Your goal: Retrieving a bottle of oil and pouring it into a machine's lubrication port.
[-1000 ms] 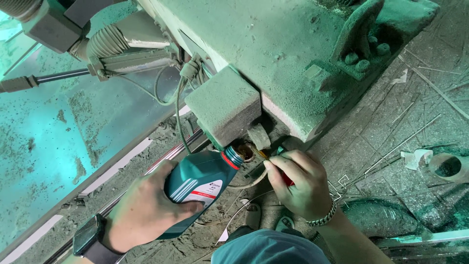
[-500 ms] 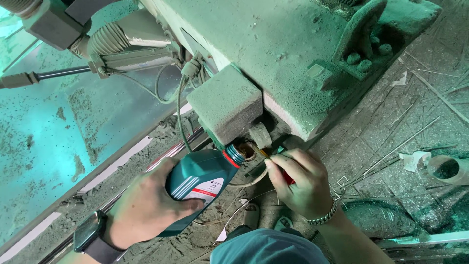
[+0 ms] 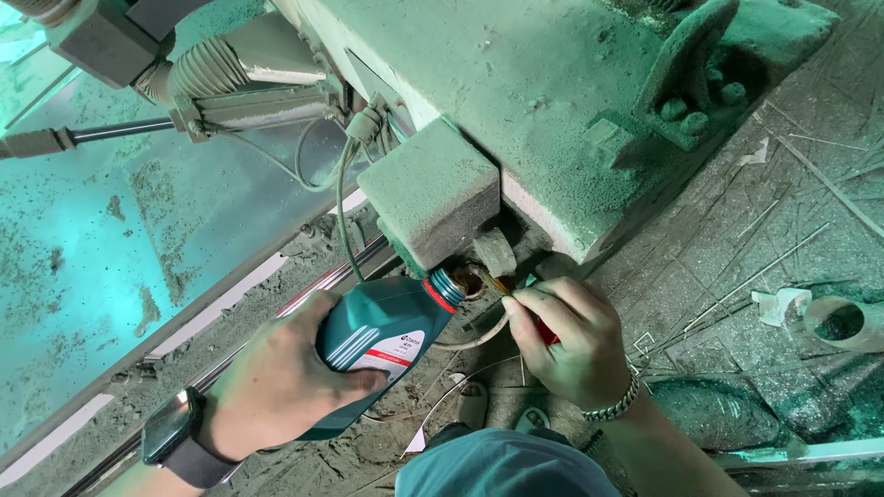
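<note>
Left hand (image 3: 276,387) tilting teal bottle (image 3: 382,340), neck at machine opening (image 3: 471,281), contents unseen

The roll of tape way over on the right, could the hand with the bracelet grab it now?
Probably not yet: the right hand is busy pinching a red-handled tool, and the pale tape roll lies apart.

Tilted green oil bottle (image 3: 382,336), white-and-red label (image 3: 391,352); dark smartwatch screen (image 3: 167,427)
</note>
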